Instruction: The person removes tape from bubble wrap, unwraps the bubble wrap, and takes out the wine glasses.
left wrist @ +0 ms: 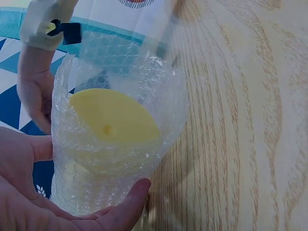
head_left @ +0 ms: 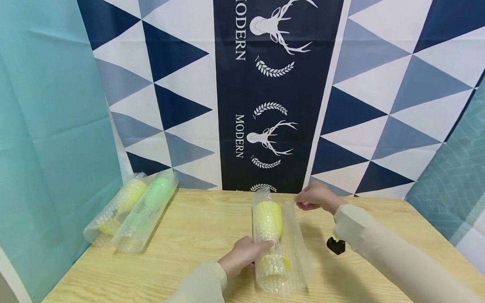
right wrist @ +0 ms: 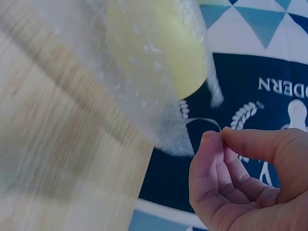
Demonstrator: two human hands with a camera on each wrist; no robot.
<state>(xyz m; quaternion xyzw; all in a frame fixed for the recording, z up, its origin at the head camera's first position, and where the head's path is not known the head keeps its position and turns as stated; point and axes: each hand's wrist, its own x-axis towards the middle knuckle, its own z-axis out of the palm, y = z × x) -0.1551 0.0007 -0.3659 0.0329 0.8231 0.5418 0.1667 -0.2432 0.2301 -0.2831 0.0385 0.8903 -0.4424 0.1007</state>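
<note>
A yellow rounded object lies rolled in clear bubble wrap near the middle of the wooden table. My left hand grips this roll from its left side, thumb across the top. In the left wrist view, the yellow end shows inside the open mouth of the wrap. Past the far right corner of the wrap, my right hand pinches a thin clear strip between thumb and forefinger. The strip runs from the wrap's edge to the fingertips. A loose flap of wrap spreads to the right of the roll.
Two more bubble-wrapped rolls lie side by side at the table's left: one yellow, one green. A patterned cloth hangs behind the table's back edge, and a teal cloth hangs at the left.
</note>
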